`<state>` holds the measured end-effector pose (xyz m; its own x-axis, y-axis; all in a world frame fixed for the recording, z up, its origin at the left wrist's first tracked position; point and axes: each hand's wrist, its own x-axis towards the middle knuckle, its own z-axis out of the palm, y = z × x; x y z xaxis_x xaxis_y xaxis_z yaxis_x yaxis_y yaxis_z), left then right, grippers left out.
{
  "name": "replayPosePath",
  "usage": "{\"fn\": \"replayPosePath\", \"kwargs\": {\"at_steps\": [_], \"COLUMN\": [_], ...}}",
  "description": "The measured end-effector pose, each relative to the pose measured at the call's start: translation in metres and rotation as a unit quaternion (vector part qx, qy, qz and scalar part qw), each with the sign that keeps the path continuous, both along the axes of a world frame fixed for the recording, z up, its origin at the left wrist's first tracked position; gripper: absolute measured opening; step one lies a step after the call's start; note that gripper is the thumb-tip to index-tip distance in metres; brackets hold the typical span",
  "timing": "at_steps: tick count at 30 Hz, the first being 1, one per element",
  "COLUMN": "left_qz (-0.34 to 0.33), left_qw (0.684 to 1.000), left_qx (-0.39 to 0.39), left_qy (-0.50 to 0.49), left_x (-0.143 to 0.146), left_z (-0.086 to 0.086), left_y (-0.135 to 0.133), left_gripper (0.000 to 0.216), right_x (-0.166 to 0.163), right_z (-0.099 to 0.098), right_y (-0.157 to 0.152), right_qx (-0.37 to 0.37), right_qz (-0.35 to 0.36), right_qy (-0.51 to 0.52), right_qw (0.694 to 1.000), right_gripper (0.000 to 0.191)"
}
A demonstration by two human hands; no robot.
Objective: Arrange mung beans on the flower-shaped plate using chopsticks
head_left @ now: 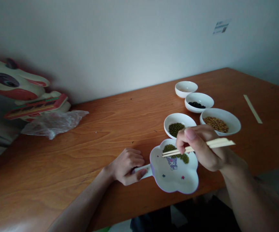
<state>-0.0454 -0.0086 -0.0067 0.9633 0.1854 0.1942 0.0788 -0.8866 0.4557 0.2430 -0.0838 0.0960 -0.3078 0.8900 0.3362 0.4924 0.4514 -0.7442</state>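
Note:
My left hand (129,166) is closed round the handle of a white flower-shaped plate (170,183) with a purple rim and a cartoon figure. Green mung beans (184,158) lie in the far part of this plate. A pair of wooden chopsticks (190,149) is gripped in my right hand (204,146), their tips over the plate at the left end of the beans. Whether the tips pinch a bean is too small to tell. Just beyond the plate, a white bowl (167,120) holds more mung beans, partly covered by my right hand.
Behind my right hand stand a bowl of tan beans (235,124), a bowl of black beans (210,102) and a farther white bowl (178,88). A flat pale strip (253,109) lies at right. A plastic bag (57,124) and a cow-shaped toy (21,83) are at far left.

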Motion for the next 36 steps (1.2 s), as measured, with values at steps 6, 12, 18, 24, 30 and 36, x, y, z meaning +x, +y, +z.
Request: {"fn": "replayPosePath", "kwargs": {"at_steps": [6,12,18,24,30,36], "left_qz": [-0.003,-0.005,-0.02,-0.018,-0.018,-0.01], "left_qw": [1.0,1.0,1.0,1.0,0.999,0.999], "left_qx": [0.002,0.001,-0.002,-0.001,-0.006,-0.014], "left_qy": [-0.007,-0.018,-0.017,-0.018,-0.029,-0.029], "left_x": [0.0,0.002,0.004,0.004,0.004,0.004], "left_z": [-0.002,-0.002,-0.002,-0.002,0.002,0.003], "left_y": [0.001,0.005,0.008,0.008,0.006,0.006], "left_gripper": [0.031,0.03,0.03,0.029,0.028,0.027], "right_x": [0.024,0.046,0.059,0.055,0.034,0.013], "right_z": [0.012,0.019,0.021,0.032,0.028,0.011], "right_y": [-0.009,-0.01,-0.008,-0.015,-0.013,-0.008], "right_qx": [0.058,0.099,0.055,0.035,-0.04,-0.083], "right_qz": [-0.117,-0.331,-0.307,-0.285,-0.136,-0.003], "right_qy": [0.059,0.057,0.102,0.104,-0.002,-0.052], "right_qw": [0.99,0.937,0.945,0.952,0.99,0.995], "right_gripper": [0.073,0.083,0.081,0.082,0.073,0.056]}}
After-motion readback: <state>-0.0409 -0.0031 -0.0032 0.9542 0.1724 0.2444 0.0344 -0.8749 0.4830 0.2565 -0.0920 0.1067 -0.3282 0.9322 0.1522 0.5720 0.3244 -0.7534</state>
